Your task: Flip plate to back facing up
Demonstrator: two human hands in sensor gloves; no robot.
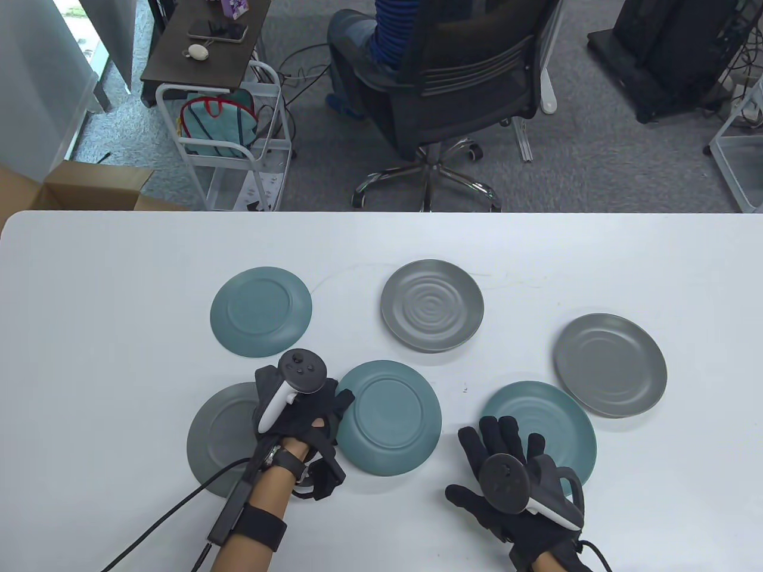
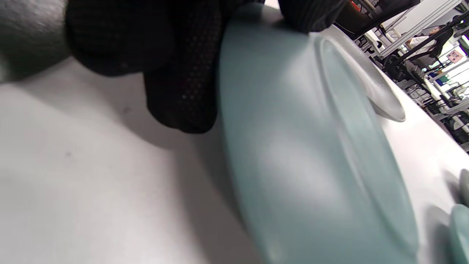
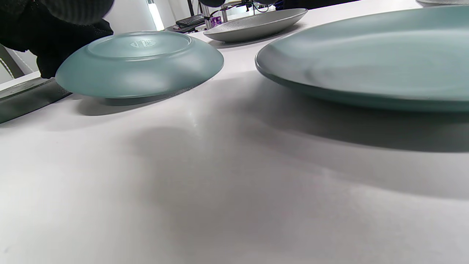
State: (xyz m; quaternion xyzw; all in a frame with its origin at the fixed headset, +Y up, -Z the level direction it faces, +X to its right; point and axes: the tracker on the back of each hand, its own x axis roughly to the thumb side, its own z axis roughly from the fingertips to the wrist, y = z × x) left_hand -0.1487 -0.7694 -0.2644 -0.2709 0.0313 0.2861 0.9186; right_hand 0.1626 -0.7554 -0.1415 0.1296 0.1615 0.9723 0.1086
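Six plates lie spread on a white table [image 1: 89,286] in an office; the teal plate [image 1: 388,417] at centre front already lies back up, with the left hand [image 1: 298,411] at its left rim, fingertips seemingly touching it rather than gripping; the right hand [image 1: 512,476] rests flat and open, covering the near edge of a face-up teal plate [image 1: 551,417], nearest for turning.
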